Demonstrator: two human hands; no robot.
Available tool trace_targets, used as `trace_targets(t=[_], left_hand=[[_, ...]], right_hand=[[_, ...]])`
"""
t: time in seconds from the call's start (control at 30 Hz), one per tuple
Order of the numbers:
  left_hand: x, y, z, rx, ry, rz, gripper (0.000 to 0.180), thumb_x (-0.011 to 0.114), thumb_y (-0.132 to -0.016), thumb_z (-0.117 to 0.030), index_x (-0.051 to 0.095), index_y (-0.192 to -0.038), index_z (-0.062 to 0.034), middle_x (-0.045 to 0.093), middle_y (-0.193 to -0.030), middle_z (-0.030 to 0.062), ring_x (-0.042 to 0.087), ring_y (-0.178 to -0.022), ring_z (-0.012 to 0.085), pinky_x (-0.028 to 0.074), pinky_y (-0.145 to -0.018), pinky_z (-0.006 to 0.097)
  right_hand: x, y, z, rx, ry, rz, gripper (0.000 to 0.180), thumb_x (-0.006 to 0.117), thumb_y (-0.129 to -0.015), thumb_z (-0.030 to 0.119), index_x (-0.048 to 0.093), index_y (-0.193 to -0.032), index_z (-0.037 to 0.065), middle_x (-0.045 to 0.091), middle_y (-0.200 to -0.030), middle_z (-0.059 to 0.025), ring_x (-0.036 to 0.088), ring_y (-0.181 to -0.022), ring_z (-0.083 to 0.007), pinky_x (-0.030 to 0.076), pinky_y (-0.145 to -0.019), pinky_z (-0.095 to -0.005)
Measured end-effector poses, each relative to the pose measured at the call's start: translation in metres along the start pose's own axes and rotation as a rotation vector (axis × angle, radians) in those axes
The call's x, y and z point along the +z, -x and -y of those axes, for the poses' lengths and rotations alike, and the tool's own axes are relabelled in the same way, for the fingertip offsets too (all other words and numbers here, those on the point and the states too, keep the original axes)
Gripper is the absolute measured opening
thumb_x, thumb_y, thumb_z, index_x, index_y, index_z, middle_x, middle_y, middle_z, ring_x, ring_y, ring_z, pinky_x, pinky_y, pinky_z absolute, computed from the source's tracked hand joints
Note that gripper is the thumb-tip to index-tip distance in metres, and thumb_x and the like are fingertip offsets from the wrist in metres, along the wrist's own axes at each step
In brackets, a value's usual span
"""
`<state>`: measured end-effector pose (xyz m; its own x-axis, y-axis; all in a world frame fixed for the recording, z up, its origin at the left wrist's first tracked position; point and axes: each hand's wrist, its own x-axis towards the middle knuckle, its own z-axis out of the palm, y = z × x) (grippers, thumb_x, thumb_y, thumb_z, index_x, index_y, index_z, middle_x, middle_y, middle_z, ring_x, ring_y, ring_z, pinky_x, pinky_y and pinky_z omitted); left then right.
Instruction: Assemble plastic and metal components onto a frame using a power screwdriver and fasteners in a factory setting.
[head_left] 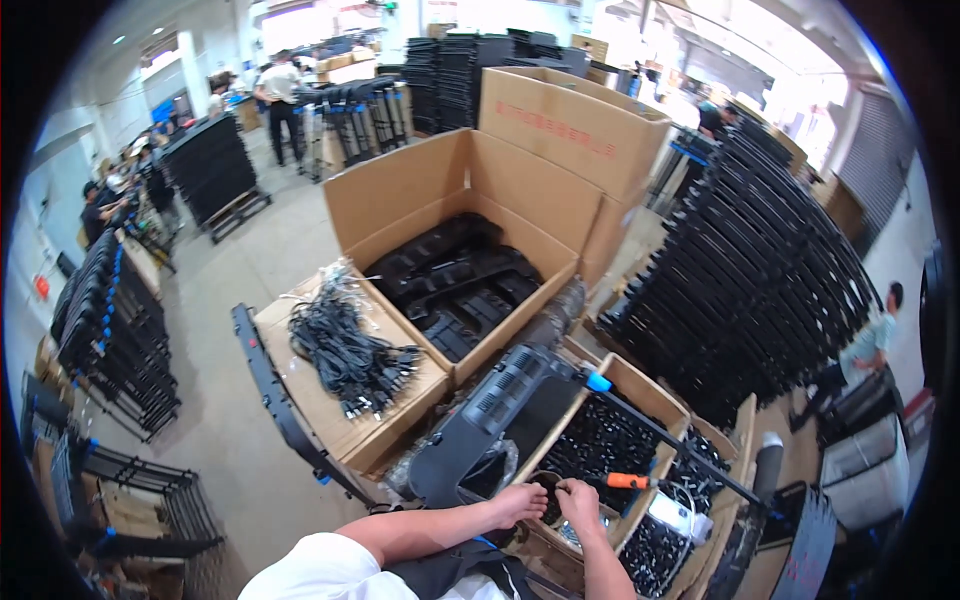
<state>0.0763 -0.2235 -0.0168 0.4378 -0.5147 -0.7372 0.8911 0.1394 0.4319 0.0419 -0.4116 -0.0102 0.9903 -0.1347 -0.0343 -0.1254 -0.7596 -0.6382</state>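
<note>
At lower centre, your left hand (520, 504) and right hand (582, 506) nearly meet, grip unclear; much seems left, black parts (608, 440) filling the bin (648, 388) above.

Fwd-L of L hand (520, 505), way is blocked by dk-grey housing (488, 402); R of R hand (581, 508), reach is obstructed by orange-handled tool (628, 481). Far side of parts bin (549, 441) is crossed by blue-ended bar (672, 437); betw. bar & housing, room is left above black parts (600, 440).
</note>
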Motion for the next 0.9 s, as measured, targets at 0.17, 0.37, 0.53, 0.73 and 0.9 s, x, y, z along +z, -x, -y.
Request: trace_targets(t=[0.17,0.37,0.53,0.73,0.9], left_hand=[[0.007,-0.034,0.009,-0.052,0.188,0.109,0.044,0.037,-0.114,-0.040,0.066,-0.118,-0.0076,0.072,-0.110,0.0101,0.071,-0.096,0.0247,0.058,-0.093,0.045],[0.011,-0.061,0.016,-0.122,0.435,0.199,0.034,0.041,-0.112,-0.034,0.067,-0.114,-0.0114,0.071,-0.116,0.0077,0.068,-0.110,0.0247,0.054,-0.101,0.044],[0.005,-0.070,0.017,-0.139,0.503,0.162,0.030,0.039,-0.114,-0.025,0.062,-0.112,-0.0047,0.069,-0.107,0.0109,0.068,-0.098,0.0260,0.060,-0.091,0.042],[0.023,-0.016,-0.003,-0.098,0.192,0.240,0.029,0.048,-0.113,-0.025,0.067,-0.124,-0.0050,0.069,-0.108,0.0065,0.067,-0.095,0.0197,0.059,-0.089,0.036],[0.023,0.022,-0.013,-0.078,-0.028,0.323,0.032,0.055,-0.112,-0.028,0.065,-0.137,-0.0115,0.063,-0.086,-0.0025,0.057,-0.075,0.0116,0.051,-0.071,0.027]], right_hand=[[-0.034,0.020,0.060,-0.022,-0.067,0.108,0.026,0.067,-0.087,0.019,0.078,-0.109,0.009,0.076,-0.105,-0.0191,0.073,-0.099,-0.0375,0.058,-0.089,-0.0462],[-0.025,0.026,0.075,0.013,-0.026,-0.033,0.032,0.065,-0.092,0.021,0.074,-0.119,0.008,0.074,-0.109,-0.0196,0.071,-0.103,-0.0404,0.057,-0.090,-0.0488],[-0.035,0.039,0.055,0.171,-0.302,-0.268,0.028,0.070,-0.099,0.016,0.073,-0.123,0.001,0.076,-0.100,-0.0111,0.073,-0.084,-0.0163,0.059,-0.071,-0.0311],[-0.019,0.047,-0.089,0.768,-0.920,-0.374,0.070,0.079,-0.093,0.021,0.048,-0.148,-0.009,0.070,-0.109,-0.0122,0.070,-0.088,-0.0174,0.061,-0.067,-0.0322],[-0.012,0.001,-0.161,0.765,-1.115,-0.405,0.057,0.082,-0.092,0.033,0.058,-0.137,0.007,0.067,-0.101,-0.0036,0.066,-0.085,-0.0142,0.060,-0.066,-0.0311]])
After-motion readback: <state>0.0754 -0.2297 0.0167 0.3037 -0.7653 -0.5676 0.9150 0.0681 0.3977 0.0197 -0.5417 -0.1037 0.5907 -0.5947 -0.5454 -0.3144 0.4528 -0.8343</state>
